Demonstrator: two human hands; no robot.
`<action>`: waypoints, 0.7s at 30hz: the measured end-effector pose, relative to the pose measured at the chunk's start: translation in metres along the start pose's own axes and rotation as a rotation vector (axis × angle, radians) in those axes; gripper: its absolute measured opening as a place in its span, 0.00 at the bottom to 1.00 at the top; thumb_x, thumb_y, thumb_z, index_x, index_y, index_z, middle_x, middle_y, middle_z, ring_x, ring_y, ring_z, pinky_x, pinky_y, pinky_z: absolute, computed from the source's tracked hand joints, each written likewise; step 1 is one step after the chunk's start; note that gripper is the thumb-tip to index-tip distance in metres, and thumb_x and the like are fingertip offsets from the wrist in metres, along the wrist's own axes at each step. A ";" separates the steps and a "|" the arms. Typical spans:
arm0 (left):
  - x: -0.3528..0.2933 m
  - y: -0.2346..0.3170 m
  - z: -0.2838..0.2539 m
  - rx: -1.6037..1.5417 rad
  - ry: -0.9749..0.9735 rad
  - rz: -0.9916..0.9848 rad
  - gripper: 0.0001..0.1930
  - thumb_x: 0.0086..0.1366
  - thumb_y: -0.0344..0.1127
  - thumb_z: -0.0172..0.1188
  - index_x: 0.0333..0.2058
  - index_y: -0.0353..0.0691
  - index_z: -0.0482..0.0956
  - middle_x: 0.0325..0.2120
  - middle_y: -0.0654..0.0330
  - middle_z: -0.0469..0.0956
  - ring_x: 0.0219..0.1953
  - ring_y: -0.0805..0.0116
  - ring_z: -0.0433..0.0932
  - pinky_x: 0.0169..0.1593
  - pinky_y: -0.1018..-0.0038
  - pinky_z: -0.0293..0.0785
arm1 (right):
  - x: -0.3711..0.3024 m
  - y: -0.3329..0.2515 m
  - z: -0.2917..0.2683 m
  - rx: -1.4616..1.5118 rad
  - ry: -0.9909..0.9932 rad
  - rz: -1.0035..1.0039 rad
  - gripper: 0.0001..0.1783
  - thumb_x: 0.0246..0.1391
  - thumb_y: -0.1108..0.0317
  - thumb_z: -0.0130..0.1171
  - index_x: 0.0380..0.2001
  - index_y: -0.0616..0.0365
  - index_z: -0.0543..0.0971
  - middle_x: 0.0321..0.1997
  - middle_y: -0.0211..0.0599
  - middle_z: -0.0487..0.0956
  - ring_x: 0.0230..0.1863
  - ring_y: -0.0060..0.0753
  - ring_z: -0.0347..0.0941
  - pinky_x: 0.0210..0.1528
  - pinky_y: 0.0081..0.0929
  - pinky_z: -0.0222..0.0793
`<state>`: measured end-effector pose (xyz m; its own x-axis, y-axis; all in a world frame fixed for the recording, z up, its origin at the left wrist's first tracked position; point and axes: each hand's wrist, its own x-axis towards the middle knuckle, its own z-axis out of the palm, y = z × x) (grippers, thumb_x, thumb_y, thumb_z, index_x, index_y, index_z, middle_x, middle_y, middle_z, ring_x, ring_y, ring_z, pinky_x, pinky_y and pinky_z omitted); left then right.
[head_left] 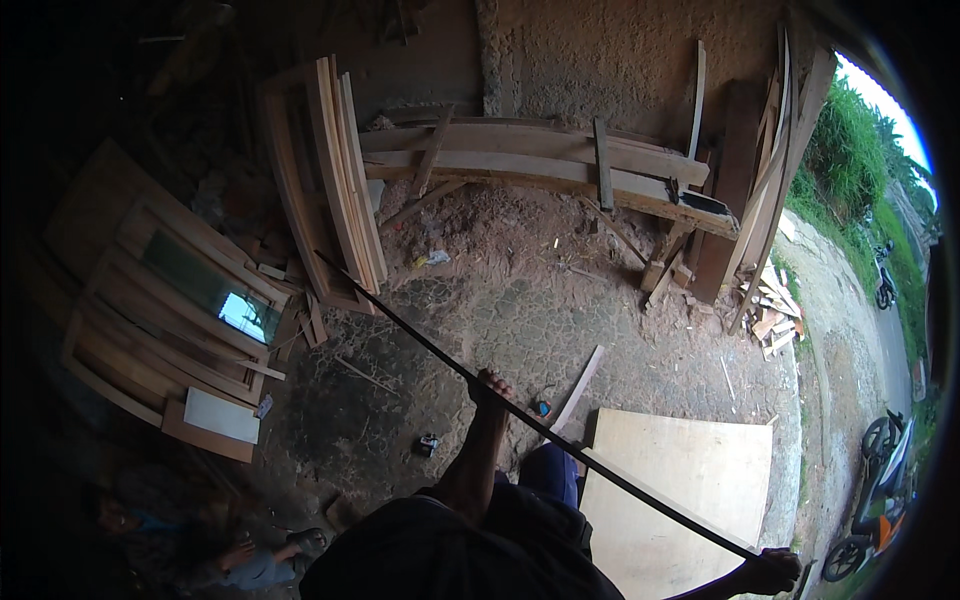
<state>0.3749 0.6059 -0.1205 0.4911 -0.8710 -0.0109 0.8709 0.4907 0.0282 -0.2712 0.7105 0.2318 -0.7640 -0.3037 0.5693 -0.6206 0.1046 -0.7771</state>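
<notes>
A long, thin dark strip (650, 496) runs diagonally in front of me, from the upper left down to the lower right. My left hand (490, 387) is closed around it near the middle of its length. At the lower right, my right hand (774, 571) grips its near end in a fist. The strip's far end reaches in front of some upright wooden frames (345, 180). Beneath the stretch between my hands lies a pale plywood sheet (690, 470) on the ground. Whether the strip touches the sheet is unclear.
A rough wooden workbench (540, 165) stands by the far wall. Panelled, glazed wooden pieces (180, 300) lean at left, with a seated person (235, 555) below them. Scrap wood (775, 315) and a motorcycle (875, 490) are at right. A narrow wood strip (578, 390) lies ahead.
</notes>
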 end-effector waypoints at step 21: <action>0.488 -0.028 0.097 -0.055 -0.468 0.042 0.17 0.70 0.45 0.42 0.35 0.40 0.77 0.32 0.57 0.82 0.34 0.57 0.83 0.32 0.59 0.76 | -0.040 -0.148 0.551 -0.033 0.016 -0.081 0.26 0.66 0.63 0.37 0.50 0.83 0.69 0.51 0.75 0.71 0.54 0.74 0.69 0.53 0.62 0.68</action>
<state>0.5884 0.1648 -0.0297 0.4758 -0.7611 0.4408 0.8562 0.5156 -0.0340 -0.0514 0.1857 0.1764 -0.7136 -0.2972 0.6344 -0.6858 0.1118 -0.7191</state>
